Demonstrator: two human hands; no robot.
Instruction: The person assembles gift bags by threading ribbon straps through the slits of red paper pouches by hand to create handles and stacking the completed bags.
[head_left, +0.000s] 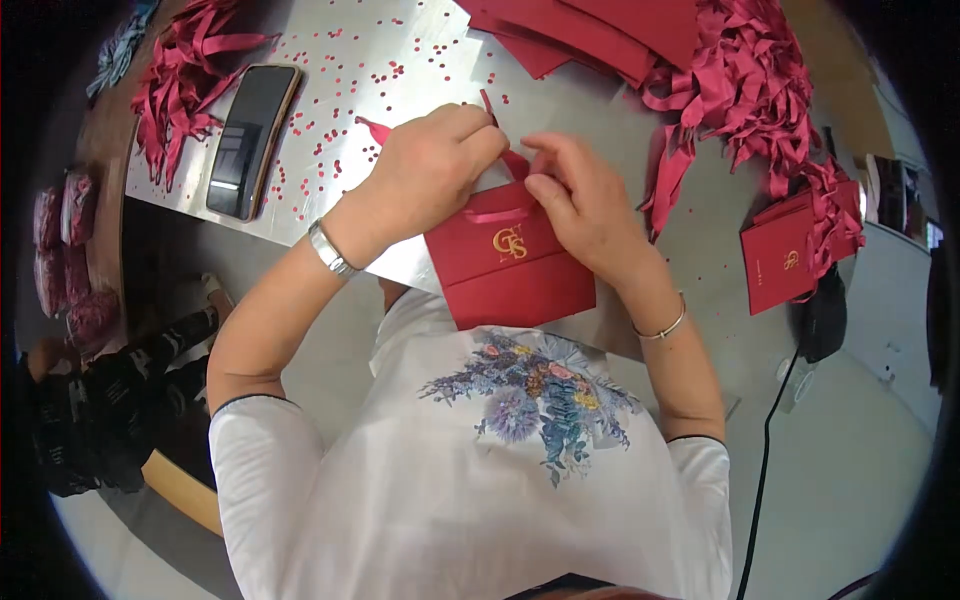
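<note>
A red paper gift bag [515, 285] with a gold emblem lies at the table's near edge, against my shirt. Above its top edge runs a red ribbon [516, 165] between my two hands. My left hand [435, 165] is closed on the ribbon, with ends of it sticking out beyond the knuckles. The fingers of my right hand [585, 205] are curled, thumb and forefinger drawn together at the ribbon by the bag's top right corner. Their exact hold is partly hidden.
A phone [252, 140] lies at the left beside a ribbon bundle [185, 85]. Small red paper dots [395, 70] litter the metal table [600, 125]. Flat red bags [590, 35] and a large ribbon heap [750, 90] lie at the back; finished-looking bags [775, 260] stand at right.
</note>
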